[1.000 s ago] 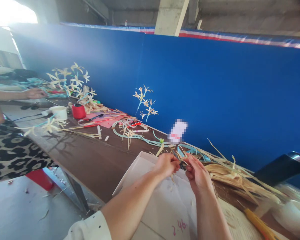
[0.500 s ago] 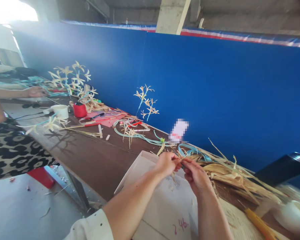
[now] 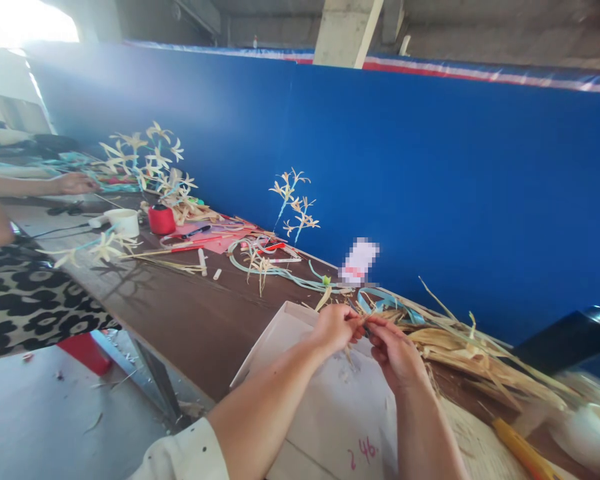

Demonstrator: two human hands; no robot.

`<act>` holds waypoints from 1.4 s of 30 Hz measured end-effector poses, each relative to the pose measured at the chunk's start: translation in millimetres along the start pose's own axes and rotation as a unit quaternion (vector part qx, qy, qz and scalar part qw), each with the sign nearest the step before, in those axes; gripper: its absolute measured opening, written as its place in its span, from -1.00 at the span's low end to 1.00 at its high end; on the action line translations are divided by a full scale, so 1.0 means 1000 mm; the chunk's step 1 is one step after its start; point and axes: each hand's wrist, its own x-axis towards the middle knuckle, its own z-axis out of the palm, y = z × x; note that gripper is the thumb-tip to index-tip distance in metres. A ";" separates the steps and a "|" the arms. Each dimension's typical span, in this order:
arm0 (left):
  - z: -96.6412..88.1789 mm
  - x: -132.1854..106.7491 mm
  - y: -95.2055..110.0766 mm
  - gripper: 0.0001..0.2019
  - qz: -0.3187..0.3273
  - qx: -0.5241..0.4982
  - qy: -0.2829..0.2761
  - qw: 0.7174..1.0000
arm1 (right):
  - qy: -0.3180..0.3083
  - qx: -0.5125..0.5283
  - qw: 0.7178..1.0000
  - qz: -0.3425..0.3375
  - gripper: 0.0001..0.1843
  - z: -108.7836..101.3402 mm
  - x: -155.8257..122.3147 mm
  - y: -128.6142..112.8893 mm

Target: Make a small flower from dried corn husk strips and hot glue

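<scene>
over white board (image 3: 300, 373), hands (image 3: 363, 333) pinching straw (image 3: 359, 319)

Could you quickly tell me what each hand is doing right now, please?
Left hand: closed, pinching the straw piece.
Right hand: closed, pinching the same straw piece.

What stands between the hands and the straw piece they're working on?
Nothing visible. The left hand and right hand both pinch the straw piece directly, above the white box; the husk pile lies to their right, not between.
</scene>
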 end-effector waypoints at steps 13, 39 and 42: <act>0.001 0.000 0.002 -0.88 -0.009 0.006 0.004 1.000 | 0.031 0.047 0.998 -0.041 -0.46 0.003 -0.001 -0.003; 0.000 -0.001 -0.006 -0.76 0.045 0.138 0.013 0.989 | 0.060 0.015 0.997 -0.055 -0.57 0.000 -0.002 -0.006; -0.001 -0.004 -0.003 -0.76 0.036 0.142 0.012 0.989 | 0.052 0.009 0.997 -0.061 -0.58 0.001 -0.003 -0.007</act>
